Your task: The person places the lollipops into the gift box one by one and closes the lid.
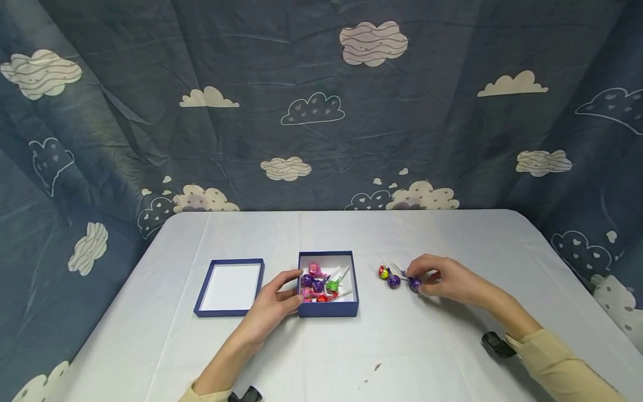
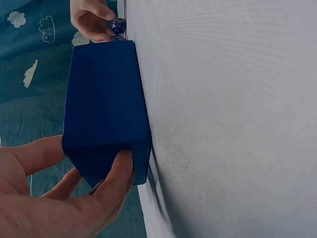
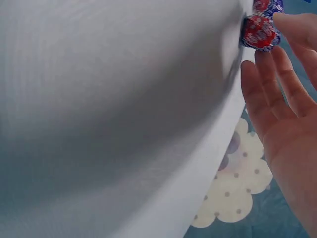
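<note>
A blue box (image 1: 329,310) with a white inside stands uncovered mid-table, holding several wrapped lollipops (image 1: 318,283). My left hand (image 1: 273,304) grips its left side; in the left wrist view a digit touches the top edge while a fingertip presses low on the wall. To the right of the box my right hand (image 1: 449,281) pinches a purple-wrapped lollipop (image 1: 414,285) at table height. Another purple lollipop (image 1: 394,281) and a yellow-and-red one (image 1: 384,272) lie just left of it. The right wrist view shows the thumb against a red-and-purple wrapper (image 3: 260,32).
The blue-rimmed lid (image 1: 228,287) lies on the white table (image 1: 402,346), left of the box, with its white inside up. Small brown specks (image 1: 378,367) are near the front. Behind the table hangs a dark cloth (image 1: 321,67) with clouds.
</note>
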Motion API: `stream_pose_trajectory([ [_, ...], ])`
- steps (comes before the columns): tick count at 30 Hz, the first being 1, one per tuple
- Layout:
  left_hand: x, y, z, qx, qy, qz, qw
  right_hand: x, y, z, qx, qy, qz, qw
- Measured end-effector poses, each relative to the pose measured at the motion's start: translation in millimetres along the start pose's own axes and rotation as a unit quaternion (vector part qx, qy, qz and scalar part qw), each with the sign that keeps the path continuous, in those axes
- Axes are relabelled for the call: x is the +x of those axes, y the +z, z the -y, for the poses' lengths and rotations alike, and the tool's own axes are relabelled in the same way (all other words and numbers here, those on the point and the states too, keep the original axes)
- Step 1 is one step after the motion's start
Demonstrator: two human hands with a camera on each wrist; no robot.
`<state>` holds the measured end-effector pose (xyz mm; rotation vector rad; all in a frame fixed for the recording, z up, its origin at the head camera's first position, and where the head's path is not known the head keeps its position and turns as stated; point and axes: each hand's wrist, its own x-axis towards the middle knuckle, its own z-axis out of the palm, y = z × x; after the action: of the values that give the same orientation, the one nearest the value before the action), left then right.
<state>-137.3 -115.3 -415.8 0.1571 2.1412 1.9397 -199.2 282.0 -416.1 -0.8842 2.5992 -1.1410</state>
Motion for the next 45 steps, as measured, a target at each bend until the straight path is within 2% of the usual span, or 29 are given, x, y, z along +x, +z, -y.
stream_pose_trajectory([
  [4, 0.1, 0.6, 0.4, -0.001, 0.0, 0.002, 1.0, 0, 1.5, -4, -0.003, 0.005, 0.014, 1.0],
  [13, 1.2, 0.4, 0.0, 0.0, -0.002, -0.001, 1.0, 0, 3.9, -6, -0.037, 0.047, 0.021, 0.998],
  [20, 1.6, 0.3, 0.9, -0.003, -0.003, -0.002, 1.0, 1, 7.8, -10, -0.049, 0.043, 0.011, 0.998],
  [29, 1.7, 0.1, 1.4, 0.0, -0.004, -0.002, 1.0, 2, 9.0, -9, -0.065, 0.027, -0.027, 0.997],
  [35, 1.5, 0.2, 1.8, -0.001, -0.001, -0.002, 1.0, 2, 8.7, 0, -0.104, 0.026, -0.066, 0.992],
  [45, 1.5, 0.2, 1.5, -0.002, 0.0, -0.002, 1.0, 1, 11.5, 15, -0.099, 0.064, -0.088, 0.989],
])
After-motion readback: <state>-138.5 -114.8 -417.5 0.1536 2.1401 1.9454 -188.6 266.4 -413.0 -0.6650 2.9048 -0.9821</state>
